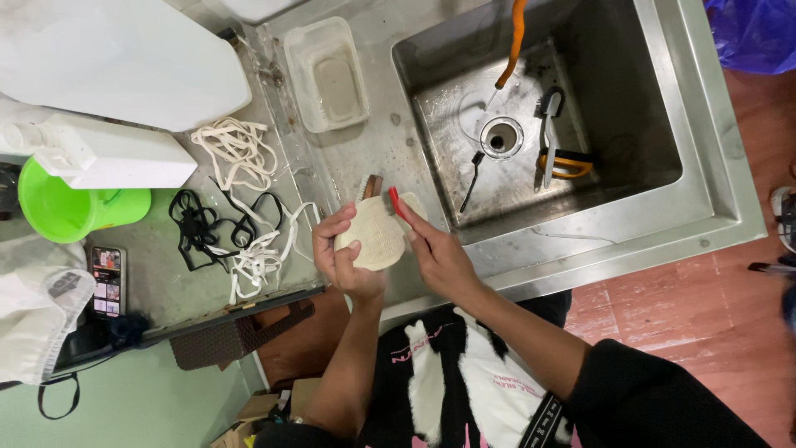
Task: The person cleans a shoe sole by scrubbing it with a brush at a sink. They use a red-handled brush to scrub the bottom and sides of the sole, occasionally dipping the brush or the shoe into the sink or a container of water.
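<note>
My left hand (342, 259) grips a pale cream shoe insole (377, 234) over the wet steel counter (390, 145) beside the sink. My right hand (438, 253) holds a small red-handled brush (395, 201) whose head rests on the insole's upper edge. A second brush with a brown back and white bristles (369, 187) lies on the counter just behind the insole.
White laces (236, 149) and black laces (199, 228) lie in tangles at left, near a phone (108, 280), a green bucket (70, 211) and white jugs. A clear tub (327, 75) sits behind. The sink (647, 124) holds brushes and an orange hose (514, 41).
</note>
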